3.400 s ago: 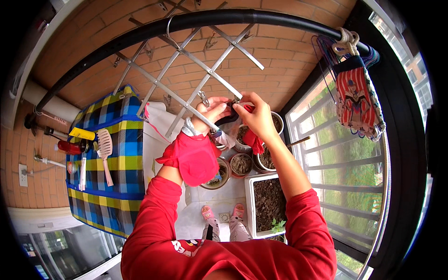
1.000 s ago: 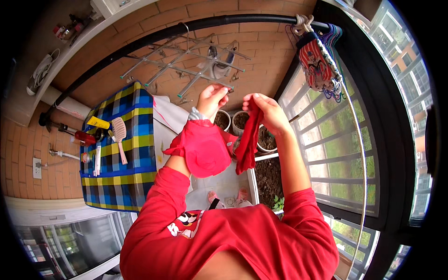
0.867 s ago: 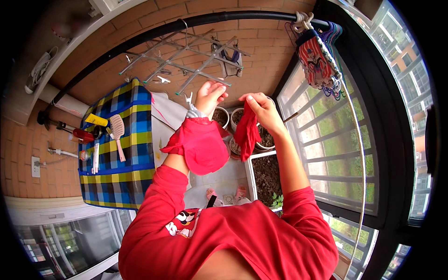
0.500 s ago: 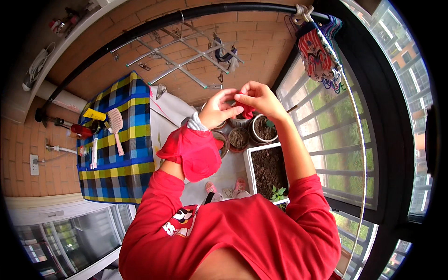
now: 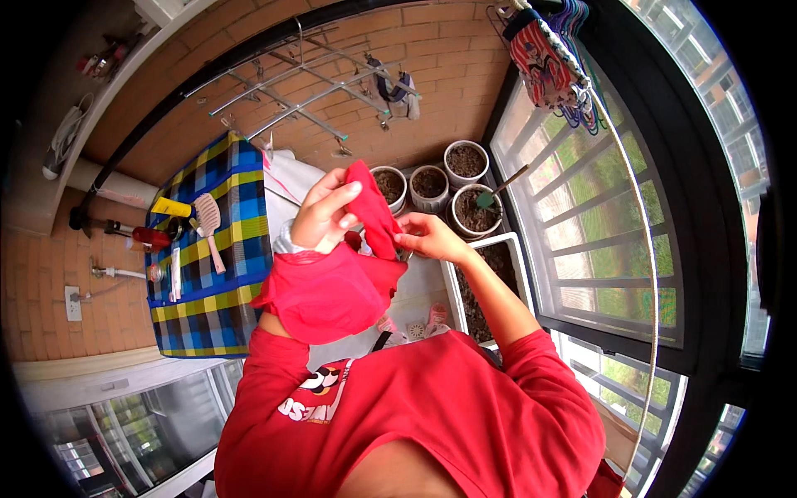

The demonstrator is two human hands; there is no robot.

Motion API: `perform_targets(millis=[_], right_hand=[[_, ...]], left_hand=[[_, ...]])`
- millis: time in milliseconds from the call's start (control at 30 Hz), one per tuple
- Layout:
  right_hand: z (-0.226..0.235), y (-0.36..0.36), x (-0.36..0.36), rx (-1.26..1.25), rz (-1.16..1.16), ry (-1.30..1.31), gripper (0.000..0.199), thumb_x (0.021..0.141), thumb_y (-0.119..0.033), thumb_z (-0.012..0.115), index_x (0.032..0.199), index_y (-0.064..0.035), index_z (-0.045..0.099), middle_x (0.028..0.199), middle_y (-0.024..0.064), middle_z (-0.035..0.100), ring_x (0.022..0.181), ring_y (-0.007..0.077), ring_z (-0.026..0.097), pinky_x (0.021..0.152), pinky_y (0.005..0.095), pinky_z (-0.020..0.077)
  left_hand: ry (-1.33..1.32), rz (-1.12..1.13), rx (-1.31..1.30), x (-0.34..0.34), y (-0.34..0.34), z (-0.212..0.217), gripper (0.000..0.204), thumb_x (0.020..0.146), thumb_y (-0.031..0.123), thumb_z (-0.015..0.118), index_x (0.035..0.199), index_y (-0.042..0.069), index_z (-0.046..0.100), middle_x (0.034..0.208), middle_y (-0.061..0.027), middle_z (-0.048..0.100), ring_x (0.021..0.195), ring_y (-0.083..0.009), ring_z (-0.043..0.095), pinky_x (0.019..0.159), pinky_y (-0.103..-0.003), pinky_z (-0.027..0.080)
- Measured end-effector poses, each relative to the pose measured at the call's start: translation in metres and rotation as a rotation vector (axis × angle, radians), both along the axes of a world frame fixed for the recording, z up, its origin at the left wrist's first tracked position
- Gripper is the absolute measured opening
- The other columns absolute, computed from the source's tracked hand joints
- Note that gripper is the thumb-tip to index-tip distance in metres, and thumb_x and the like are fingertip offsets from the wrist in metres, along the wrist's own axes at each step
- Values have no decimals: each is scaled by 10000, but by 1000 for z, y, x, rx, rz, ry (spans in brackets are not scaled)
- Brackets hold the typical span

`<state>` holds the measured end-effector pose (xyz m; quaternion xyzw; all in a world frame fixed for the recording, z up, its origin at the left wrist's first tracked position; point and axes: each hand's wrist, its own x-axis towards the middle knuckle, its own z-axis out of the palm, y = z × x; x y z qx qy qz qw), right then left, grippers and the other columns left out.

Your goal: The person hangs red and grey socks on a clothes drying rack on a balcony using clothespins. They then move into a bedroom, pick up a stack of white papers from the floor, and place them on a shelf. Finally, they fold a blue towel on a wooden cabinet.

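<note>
A thin red cloth [image 5: 328, 295] is draped over my left forearm, just below a pale grey band at the wrist. Part of it rises as a narrow strip between my hands, in front of my chest. My left hand [image 5: 320, 217] grips the upper end of this strip between thumb and fingers. Lower down and to the right, my right hand [image 5: 433, 238] pinches the cloth's edge with thumb and forefinger. The cloth's exact kind cannot be made out. Beneath it, the folds hide part of the forearm and floor.
On the left, a checked tablecloth [image 5: 249, 199] covers a table bearing a hairbrush [image 5: 208, 214] and a yellow tube [image 5: 171, 206]. Soil-filled pots [image 5: 429, 197] and a white planter [image 5: 525, 270] stand ahead and right. Overhead hangs a clip rack [image 5: 299, 108]; a rope [image 5: 650, 249] runs beside the window.
My hands have drawn apart; the right has dropped and the left has shifted left. A strip of red cloth, earlier mostly bunched at the fingers, now stretches between them.
</note>
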<state>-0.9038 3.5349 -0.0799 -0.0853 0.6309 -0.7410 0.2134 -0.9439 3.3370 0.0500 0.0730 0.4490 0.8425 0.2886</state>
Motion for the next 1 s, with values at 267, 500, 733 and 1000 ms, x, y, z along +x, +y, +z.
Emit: perform_targets(millis=[267, 500, 733, 1000], right_hand=[[32, 37, -15, 228, 3, 150, 65, 788, -36, 631, 806, -43, 569, 723, -32, 575, 662, 48, 528, 567, 209, 438], [86, 63, -34, 1201, -407, 740, 158, 761, -116, 524, 893, -46, 573, 727, 192, 608, 670, 338, 607, 628, 399, 501], [116, 57, -45, -52, -282, -183, 217, 864, -47, 455, 1080, -28, 475, 937, 87, 576, 817, 187, 612, 724, 322, 523], [121, 62, -53, 1131, -441, 924, 417, 636, 48, 546, 1048, -3, 497, 890, 262, 538, 817, 451, 522, 753, 398, 460]], left_hand=[[10, 339, -173, 21, -45, 10, 100, 847, 86, 570, 930, 93, 514, 841, -50, 607, 641, -75, 559, 485, -187, 390], [-35, 415, -240, 28, -75, 10, 102, 773, -15, 480, 803, 78, 451, 729, -62, 554, 496, -61, 409, 450, -185, 314], [20, 332, -415, 37, -79, 0, 198, 789, 28, 508, 985, 12, 533, 777, -63, 561, 515, -46, 389, 447, -161, 321], [285, 463, -610, 37, -90, -36, 84, 800, 14, 530, 869, 45, 494, 805, -74, 578, 509, -66, 460, 431, -181, 343]])
